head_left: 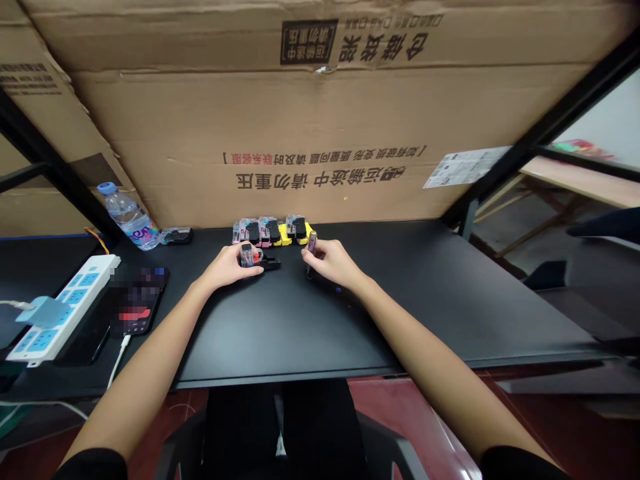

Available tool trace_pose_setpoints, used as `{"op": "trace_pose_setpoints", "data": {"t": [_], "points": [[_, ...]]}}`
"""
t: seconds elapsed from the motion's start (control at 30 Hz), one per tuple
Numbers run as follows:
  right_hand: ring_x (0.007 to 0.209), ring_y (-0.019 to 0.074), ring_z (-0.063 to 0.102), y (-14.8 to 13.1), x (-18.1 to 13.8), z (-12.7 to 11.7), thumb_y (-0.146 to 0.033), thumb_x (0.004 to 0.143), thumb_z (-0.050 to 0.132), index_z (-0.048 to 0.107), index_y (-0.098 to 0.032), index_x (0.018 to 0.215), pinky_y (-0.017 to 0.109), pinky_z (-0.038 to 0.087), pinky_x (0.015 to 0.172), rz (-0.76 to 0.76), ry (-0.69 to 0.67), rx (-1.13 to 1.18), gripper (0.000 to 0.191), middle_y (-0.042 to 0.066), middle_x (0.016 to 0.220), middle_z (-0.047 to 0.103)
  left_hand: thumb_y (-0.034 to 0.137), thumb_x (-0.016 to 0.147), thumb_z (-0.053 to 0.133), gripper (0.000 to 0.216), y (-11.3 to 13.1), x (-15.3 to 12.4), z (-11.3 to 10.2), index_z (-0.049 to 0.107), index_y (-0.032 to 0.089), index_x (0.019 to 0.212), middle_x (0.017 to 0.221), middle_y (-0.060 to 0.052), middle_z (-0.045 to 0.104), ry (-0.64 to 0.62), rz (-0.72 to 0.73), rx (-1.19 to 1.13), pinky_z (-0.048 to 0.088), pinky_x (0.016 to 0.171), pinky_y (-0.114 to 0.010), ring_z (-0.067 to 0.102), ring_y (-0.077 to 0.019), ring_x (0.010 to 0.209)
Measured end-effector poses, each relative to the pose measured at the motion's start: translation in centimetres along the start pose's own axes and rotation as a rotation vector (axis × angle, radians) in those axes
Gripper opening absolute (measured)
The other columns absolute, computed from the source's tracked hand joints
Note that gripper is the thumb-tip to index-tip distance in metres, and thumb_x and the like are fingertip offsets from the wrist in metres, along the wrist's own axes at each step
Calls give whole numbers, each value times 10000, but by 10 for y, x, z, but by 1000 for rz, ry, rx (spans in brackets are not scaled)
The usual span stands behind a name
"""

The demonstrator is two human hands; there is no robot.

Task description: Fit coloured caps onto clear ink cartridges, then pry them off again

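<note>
Right, your row of small clear-and-black units point(269, 231) is the landmark, sitting along the back of the black tabletop point(280, 327) against the cardboard point(325, 113); pink shows under its left part, yellow under its right.

Your left hand point(227, 268) is just in front of the row's left part, thumb and fingers clamped on a loose unit point(249, 253) with a red-orange detail. A flat black piece point(271, 264) juts out on that unit's right; you can't tell from here whether it is joined on.

Your right hand point(333, 263) is in front of the row's right end, thumb and fingers pinched together on a slim purple cylinder point(313, 241), held roughly upright, its coppery end up. What sits at its lower end is too dark to make out. The two hands are apart, tabletop between them. A small blue speck point(339, 289) lies nearer you than the row, beyond its right end.

Left of the row: another dark unit point(177, 235), then your water bottle point(133, 219), leaning, blue-capped. Farther left and nearer you: a lit phone point(143, 300) with a white cable point(120, 357), and a white power strip point(93, 283) bearing a blue adapter point(45, 312).
</note>
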State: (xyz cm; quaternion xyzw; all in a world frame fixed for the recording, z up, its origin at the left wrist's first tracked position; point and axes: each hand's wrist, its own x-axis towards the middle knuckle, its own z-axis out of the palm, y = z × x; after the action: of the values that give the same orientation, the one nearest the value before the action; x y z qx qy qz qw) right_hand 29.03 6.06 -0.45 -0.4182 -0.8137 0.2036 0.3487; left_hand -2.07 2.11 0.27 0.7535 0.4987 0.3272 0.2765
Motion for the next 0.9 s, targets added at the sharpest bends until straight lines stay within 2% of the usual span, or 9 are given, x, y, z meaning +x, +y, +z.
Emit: {"op": "trace_pose_setpoints", "data": {"t": [0.23,0.43,0.5,0.63,0.7,0.77,0.9], "points": [[550,125,409,8,3,-15,-339,900,600,521,-210,642,281,317,568,13,59,-82,299,-31,560,461,492,791,868,481,-3,0,0,740,163,1118,974,-60,794,-14,-20,-3,601,879,-361,744,-227,885],[526,123,398,10,3,-17,-320,878,622,470,-223,617,288,303,559,9,56,-122,317,-31,540,459,543,809,843,492,-3,0,0,753,165,1111,995,-69,796,-24,13,11,604,846,-353,737,-224,858],[517,123,399,13,3,-19,-327,876,639,462,-227,611,294,293,554,9,55,-153,335,-30,534,463,550,815,837,490,-3,-1,-1,760,169,1114,1006,-68,797,-34,29,27,601,836,-344,734,-220,849],[526,130,388,10,3,-25,-414,942,644,454,-229,609,305,300,553,6,143,-151,425,-19,544,457,548,819,840,500,-9,-1,-6,774,183,1154,985,-57,801,-77,39,80,596,796,-327,732,-221,833],[552,144,413,0,3,-25,-469,993,616,458,-231,615,312,338,564,-38,169,-126,474,-2,579,480,559,823,837,487,-13,-1,-6,784,187,1132,936,-48,795,-106,37,104,592,763,-326,726,-226,807],[617,172,500,-13,2,-21,-494,1027,595,508,-229,650,325,427,614,-117,159,-82,469,33,675,557,566,835,824,462,-16,-1,-4,791,185,1094,916,-48,792,-130,36,89,593,748,-329,727,-235,806],[861,246,667,-32,-2,-2,-379,1077,532,668,-225,869,393,567,825,-276,57,47,293,105,940,693,527,843,824,464,-11,-2,6,787,178,1147,1027,-71,805,-127,78,11,608,822,-361,742,-263,909]]}}
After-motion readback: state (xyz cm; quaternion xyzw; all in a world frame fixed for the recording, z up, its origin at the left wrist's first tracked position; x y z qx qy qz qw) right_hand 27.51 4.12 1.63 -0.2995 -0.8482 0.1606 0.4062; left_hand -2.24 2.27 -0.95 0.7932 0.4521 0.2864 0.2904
